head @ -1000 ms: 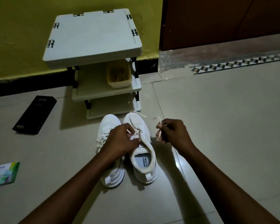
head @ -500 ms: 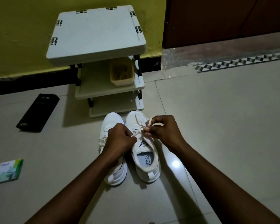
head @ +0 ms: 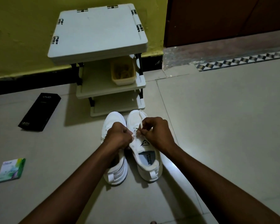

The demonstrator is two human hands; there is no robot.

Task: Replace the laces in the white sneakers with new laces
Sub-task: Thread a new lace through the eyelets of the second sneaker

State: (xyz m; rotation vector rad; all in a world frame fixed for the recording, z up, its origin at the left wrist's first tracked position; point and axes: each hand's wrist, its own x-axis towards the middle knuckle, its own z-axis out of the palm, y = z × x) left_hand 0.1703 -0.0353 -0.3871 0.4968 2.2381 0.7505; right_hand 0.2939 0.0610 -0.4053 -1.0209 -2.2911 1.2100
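Our left grip (head: 118, 136) and right grip (head: 157, 135) both pinch the lace (head: 141, 125) over the right-side sneaker (head: 145, 152), just in front of the rack (head: 97, 33). If we pull unevenly, it may snag in an eyelet or drag the shoe. The lace looks flat, white and limp.

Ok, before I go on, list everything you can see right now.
sneaker being laced: one, white, on the floor, under both hands
other sneaker: one, white, close beside it, partly under the left forearm
lace: one, white, over the first sneaker's eyelets
rack: one, pale grey, three tiers, against the yellow wall
tub: one, yellowish, on the middle tier
box: one, black, on the floor left of the rack
packet: one, green and white, on the floor, near left
left hand: pinches the lace
right hand: pinches the lace
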